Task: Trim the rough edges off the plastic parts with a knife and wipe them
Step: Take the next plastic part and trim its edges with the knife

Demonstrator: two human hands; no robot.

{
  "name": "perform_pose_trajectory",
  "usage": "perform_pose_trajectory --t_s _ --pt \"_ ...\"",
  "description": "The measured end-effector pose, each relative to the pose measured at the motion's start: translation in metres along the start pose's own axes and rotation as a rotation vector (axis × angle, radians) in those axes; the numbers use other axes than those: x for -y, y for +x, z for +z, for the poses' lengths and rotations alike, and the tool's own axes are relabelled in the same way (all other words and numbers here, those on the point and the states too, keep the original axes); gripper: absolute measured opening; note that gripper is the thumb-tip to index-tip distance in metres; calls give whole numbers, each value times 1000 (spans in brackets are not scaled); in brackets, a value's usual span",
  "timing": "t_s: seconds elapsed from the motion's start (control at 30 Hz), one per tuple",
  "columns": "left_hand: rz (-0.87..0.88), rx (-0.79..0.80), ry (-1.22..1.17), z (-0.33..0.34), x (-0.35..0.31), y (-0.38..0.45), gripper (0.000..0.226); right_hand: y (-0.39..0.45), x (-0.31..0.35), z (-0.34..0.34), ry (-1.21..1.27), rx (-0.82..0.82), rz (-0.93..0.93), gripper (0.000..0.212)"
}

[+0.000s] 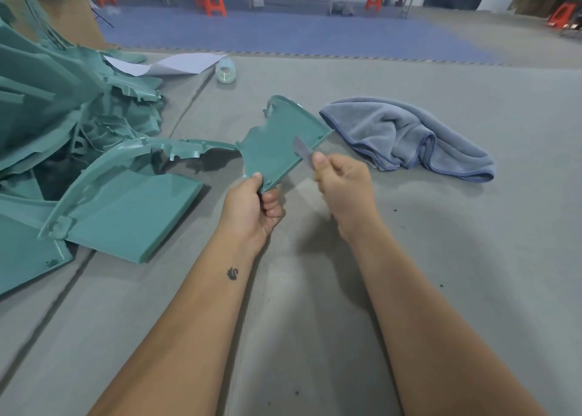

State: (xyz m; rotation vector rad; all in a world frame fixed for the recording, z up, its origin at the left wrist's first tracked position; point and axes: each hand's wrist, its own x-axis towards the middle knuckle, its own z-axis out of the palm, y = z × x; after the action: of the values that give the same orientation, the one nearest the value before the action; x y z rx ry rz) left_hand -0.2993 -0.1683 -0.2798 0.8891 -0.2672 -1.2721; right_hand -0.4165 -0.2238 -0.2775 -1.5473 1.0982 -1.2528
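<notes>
The knife blade (301,151) is motion-blurred, its handle hidden inside the right hand (341,189). Left of that hand, the pile of green plastic parts (56,107) is cut off by the frame's edge.

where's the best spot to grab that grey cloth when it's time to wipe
Judging by its pose, pinch the raised rolled fold at the near right end of the grey cloth, coming from above with the right hand once the blade is set down. That bunched part stands off the mat; the rest lies flatter.

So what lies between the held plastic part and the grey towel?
In the head view, only bare grey mat separates the plastic part from the towel; the blade in the right hand meets the part's near edge.
</notes>
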Motion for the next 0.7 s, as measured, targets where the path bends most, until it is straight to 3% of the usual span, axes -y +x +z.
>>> perform_pose_trajectory --t_s 0.1,0.17,0.3,0.4,0.7 --pt "15 -12 -7 1 1 1 22 -1 -1 -7 106 -20 11 49" --pt "11 -17 -20 1 1 1 22 -9 0 -3 120 61 -3 45" --pt "26 -47 -1 2 2 1 24 -22 0 12 -66 218 -24 45" --pt "27 -54 13 3 3 1 25 -19 0 15 -199 128 -56 48" --pt "41 -33 30 5 3 -2 25 -13 5 17 -242 30 15 49"
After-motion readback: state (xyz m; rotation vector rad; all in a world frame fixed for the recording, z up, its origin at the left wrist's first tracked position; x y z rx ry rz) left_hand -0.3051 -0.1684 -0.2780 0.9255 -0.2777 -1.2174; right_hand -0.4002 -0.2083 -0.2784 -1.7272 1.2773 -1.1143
